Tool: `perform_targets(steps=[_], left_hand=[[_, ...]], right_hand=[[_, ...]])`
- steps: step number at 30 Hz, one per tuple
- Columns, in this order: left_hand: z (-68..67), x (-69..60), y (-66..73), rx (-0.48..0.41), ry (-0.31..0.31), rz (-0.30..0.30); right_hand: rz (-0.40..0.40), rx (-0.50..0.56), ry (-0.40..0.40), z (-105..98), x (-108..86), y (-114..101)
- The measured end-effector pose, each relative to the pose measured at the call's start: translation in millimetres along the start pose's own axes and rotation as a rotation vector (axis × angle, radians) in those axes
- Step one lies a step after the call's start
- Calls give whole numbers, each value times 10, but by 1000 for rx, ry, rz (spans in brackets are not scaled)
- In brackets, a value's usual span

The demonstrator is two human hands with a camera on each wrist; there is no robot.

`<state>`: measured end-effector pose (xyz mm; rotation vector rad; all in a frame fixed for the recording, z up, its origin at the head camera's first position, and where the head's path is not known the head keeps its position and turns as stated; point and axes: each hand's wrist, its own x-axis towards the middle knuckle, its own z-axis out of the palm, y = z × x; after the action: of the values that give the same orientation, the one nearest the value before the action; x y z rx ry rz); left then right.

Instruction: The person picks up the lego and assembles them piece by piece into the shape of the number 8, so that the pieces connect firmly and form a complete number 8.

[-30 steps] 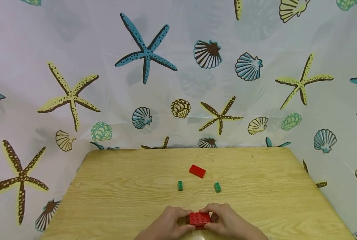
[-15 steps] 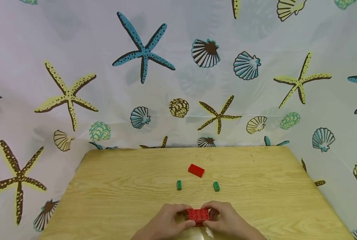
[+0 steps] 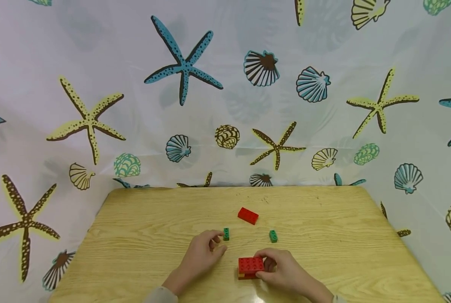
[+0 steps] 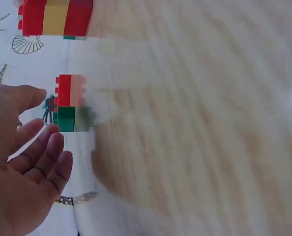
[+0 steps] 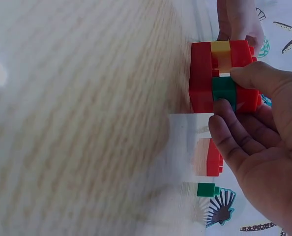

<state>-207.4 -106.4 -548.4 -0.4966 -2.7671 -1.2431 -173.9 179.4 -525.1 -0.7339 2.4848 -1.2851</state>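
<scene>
My right hand point(image 3: 286, 271) pinches the right end of a toy brick stack point(image 3: 250, 265) standing on the table near the front. In the right wrist view the stack has a red bottom brick point(image 5: 201, 78), a yellow brick point(image 5: 220, 47) and a green brick point(image 5: 223, 87) in the middle, and a red brick on top. My left hand point(image 3: 202, 253) has nothing in it; its fingers lie loosely bent, with the index fingertip just beside a small green brick point(image 3: 226, 234). The left wrist view shows that green brick point(image 4: 66, 119) beyond the fingertips, without clear sign of touching.
A second small green brick point(image 3: 273, 236) lies behind the stack, to the right. Farther back rests a single red brick point(image 3: 248, 215), set at an angle. The wooden table point(image 3: 153, 219) ends at a hanging cloth point(image 3: 225, 105) printed with starfish and shells.
Both hands were holding the stack. My left hand has let go and moved forward and left to the near green brick. My right hand still holds the stack, which sits slightly farther forward.
</scene>
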Motion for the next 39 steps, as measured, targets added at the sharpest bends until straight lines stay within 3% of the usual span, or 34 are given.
perform_targets(steps=[14,39], left_hand=[[13,242,-108,-33,-46,-88],[76,321,-173,-32,-50,-101]], right_hand=[[23,9,-32,-47,66,22],[22,0,-27,-58,61,18]])
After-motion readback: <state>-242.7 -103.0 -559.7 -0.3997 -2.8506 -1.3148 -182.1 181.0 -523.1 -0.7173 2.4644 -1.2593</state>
